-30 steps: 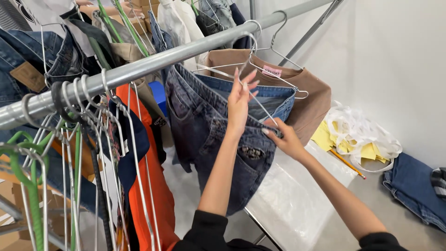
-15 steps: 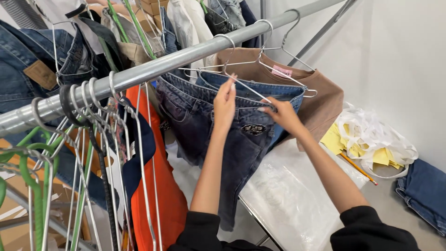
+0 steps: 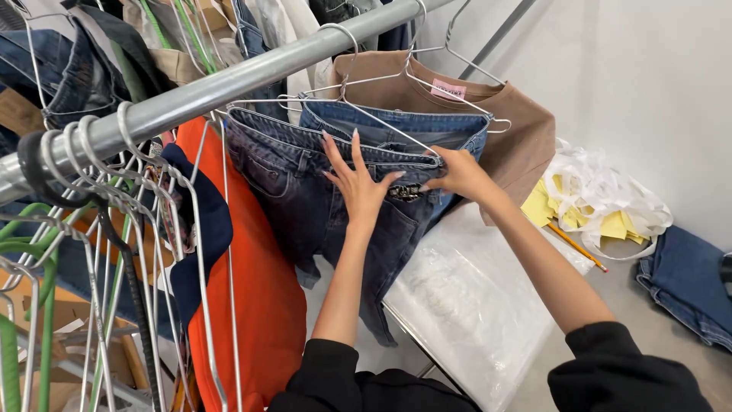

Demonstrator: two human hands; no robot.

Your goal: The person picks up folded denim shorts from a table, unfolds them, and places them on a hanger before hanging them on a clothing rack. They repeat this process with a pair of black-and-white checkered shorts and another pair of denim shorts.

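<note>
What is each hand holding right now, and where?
Right hand pinches the dark jeans at the waistband's right end. Left hand lies flat against them, gripping nothing.

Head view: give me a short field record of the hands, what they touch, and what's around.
left hand: left hand open, fingers spread, flat on the dark jeans below the waistband
right hand: right hand pinching the waistband edge beside the wire hanger
jeans: hang from the metal rail, legs down
behind: blue jeans, brown shirt
left of jeans: orange garment, empty hangers
lower right: white table, yellow papers, pencil
</note>
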